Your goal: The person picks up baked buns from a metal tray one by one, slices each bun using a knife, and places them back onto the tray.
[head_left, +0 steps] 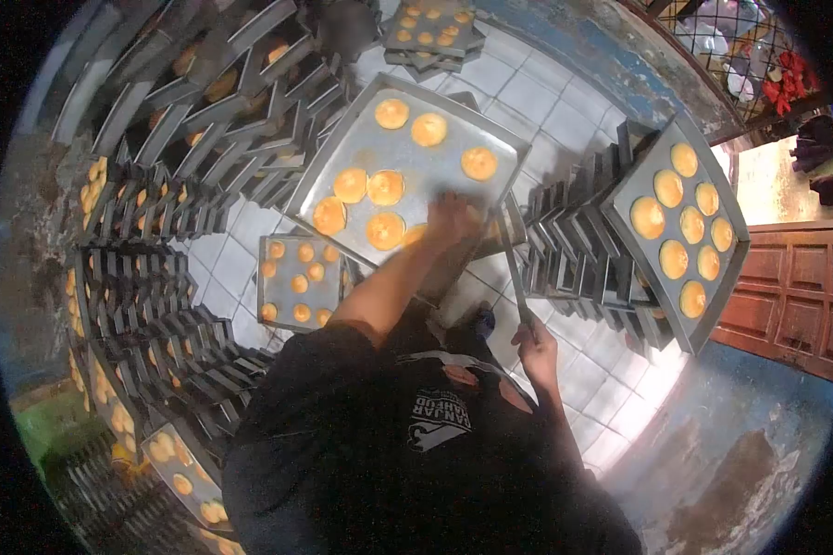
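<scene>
My left hand point(453, 218) reaches over the right part of a large metal baking tray point(444, 180). It is blurred, so whether its fingers hold anything cannot be made out. Several round golden buns point(385, 188) lie spread on this tray, one of them partly covered by my left wrist. At the tray's right side my right hand point(535, 350) is closed round the lower end of a long, thin metal tool point(518, 273), which points up toward the tray's corner. Its exact kind is not clear.
A tall stack of trays stands at right, its top tray point(658, 242) bearing buns. A smaller tray of buns point(299, 277) sits left on the tiled floor point(537, 111). More stacked trays point(148, 287) crowd the left, others point(430, 32) the back. A wooden door point(787, 296) is at far right.
</scene>
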Action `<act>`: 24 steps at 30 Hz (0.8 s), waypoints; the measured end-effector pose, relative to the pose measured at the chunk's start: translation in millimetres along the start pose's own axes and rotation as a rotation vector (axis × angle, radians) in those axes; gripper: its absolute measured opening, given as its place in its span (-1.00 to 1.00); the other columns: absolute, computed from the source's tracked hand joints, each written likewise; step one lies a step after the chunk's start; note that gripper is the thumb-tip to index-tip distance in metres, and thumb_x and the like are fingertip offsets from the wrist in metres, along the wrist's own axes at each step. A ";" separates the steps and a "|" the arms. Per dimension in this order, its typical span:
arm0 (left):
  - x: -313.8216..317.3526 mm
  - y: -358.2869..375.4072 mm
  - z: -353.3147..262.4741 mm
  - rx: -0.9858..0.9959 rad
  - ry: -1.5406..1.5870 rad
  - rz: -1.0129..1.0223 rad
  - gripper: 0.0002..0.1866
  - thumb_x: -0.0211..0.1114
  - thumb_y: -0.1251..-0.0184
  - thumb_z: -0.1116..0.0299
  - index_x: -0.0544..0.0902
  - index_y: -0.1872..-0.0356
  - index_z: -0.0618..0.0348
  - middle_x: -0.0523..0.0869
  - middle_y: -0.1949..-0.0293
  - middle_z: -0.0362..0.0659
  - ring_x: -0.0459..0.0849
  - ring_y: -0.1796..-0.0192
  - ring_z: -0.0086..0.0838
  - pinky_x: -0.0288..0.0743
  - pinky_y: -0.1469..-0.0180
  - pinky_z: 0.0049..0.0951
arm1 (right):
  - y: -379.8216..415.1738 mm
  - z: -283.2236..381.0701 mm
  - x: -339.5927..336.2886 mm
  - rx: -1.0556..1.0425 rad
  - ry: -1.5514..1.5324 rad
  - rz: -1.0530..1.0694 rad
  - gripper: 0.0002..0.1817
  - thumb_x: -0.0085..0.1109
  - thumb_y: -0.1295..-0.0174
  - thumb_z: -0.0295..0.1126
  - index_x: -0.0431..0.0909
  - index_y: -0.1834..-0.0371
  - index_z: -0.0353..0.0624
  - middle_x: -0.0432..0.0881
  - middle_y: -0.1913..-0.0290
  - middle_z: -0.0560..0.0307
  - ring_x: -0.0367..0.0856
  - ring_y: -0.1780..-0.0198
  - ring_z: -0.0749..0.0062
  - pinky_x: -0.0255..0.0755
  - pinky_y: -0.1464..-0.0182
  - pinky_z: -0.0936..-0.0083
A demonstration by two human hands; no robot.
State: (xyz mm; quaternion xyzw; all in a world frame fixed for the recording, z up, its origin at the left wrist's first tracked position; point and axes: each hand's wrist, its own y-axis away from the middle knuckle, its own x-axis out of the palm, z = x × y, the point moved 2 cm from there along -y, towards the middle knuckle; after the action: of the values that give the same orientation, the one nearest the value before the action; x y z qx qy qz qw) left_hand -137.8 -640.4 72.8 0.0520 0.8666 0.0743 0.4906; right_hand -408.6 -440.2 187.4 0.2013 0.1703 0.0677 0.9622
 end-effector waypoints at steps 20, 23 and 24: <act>-118.2 43.2 -71.3 -0.094 2.269 -0.286 -0.56 0.22 -0.49 -0.12 0.66 -0.05 0.02 0.78 0.09 -0.25 0.74 0.06 -0.40 0.65 -0.05 -0.31 | 12.4 120.1 -16.2 -0.494 0.165 0.125 -0.47 -0.02 -0.48 -0.25 0.38 -0.47 -0.16 0.64 0.41 -0.04 0.67 0.33 0.27 0.53 0.13 0.33; -125.2 43.6 -82.1 -0.085 2.265 -0.257 -0.58 0.22 -0.50 -0.12 0.67 0.01 0.03 0.78 0.13 -0.23 0.75 0.09 -0.40 0.66 -0.05 -0.29 | 19.0 124.0 -22.8 -0.499 0.179 0.096 -0.48 -0.02 -0.48 -0.26 0.39 -0.46 -0.19 0.65 0.41 -0.03 0.67 0.32 0.30 0.53 0.13 0.33; -126.3 44.8 -86.1 -0.083 2.264 -0.250 -0.58 0.22 -0.50 -0.12 0.67 0.01 0.03 0.78 0.13 -0.23 0.75 0.09 -0.40 0.66 -0.05 -0.29 | 19.4 124.0 -24.4 -0.488 0.190 0.084 -0.48 -0.02 -0.48 -0.26 0.40 -0.45 -0.21 0.65 0.41 -0.03 0.66 0.32 0.32 0.53 0.13 0.34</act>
State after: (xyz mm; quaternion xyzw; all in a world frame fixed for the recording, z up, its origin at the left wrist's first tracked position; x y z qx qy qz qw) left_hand -146.1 -623.6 231.0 -0.1478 0.8077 0.0576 -0.5678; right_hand -388.6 -472.7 309.5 -0.0371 0.2302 0.1651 0.9583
